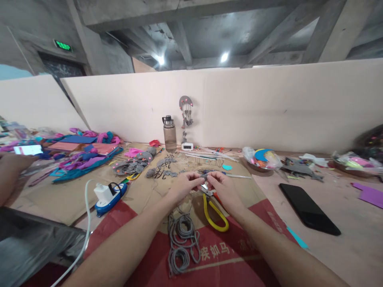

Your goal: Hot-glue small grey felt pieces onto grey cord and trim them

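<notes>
My left hand (pixel 189 184) and my right hand (pixel 223 189) meet over the middle of the table, fingertips pinched together. Between them is a small grey felt piece (pixel 204 175), mostly hidden by the fingers. Just below my hands lie scissors with yellow handles (pixel 216 217), their blades partly covered by my fingers. A coiled grey cord (pixel 184 239) rests nearer to me on the red printed cardboard (pixel 143 255). Left of my hands are a small ball of grey yarn (pixel 150 173) and a heap of grey felt pieces (pixel 131 164) with pink dots.
A water bottle (pixel 170 135) and a small white clock (pixel 187 146) stand by the back board, where a grey felt hanging (pixel 186 109) is fixed. A black phone (pixel 308 208) lies right, a blue power strip (pixel 110 200) left. Another person's hand (pixel 18 161) holds a lit phone (pixel 28 150).
</notes>
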Demonstrator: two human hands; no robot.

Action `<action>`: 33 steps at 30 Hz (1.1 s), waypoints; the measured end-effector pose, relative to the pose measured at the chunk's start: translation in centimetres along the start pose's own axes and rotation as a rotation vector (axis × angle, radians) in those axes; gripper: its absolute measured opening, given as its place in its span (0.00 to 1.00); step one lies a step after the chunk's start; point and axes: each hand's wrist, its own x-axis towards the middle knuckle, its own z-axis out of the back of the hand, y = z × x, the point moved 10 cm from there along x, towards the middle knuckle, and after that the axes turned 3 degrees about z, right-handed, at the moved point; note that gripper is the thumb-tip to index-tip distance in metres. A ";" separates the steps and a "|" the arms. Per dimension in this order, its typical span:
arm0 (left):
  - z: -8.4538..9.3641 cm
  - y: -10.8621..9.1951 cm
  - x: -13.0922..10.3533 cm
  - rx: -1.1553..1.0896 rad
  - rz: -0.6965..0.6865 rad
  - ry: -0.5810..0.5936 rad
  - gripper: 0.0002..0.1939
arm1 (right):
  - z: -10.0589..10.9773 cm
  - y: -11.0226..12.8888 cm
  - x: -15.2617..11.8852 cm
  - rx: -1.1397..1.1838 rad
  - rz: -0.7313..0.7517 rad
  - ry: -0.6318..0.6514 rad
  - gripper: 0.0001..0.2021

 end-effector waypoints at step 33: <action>0.8 -0.7 -0.3 0.004 -0.070 -0.128 0.12 | 1.1 2.9 -0.7 -0.324 0.221 -0.121 0.07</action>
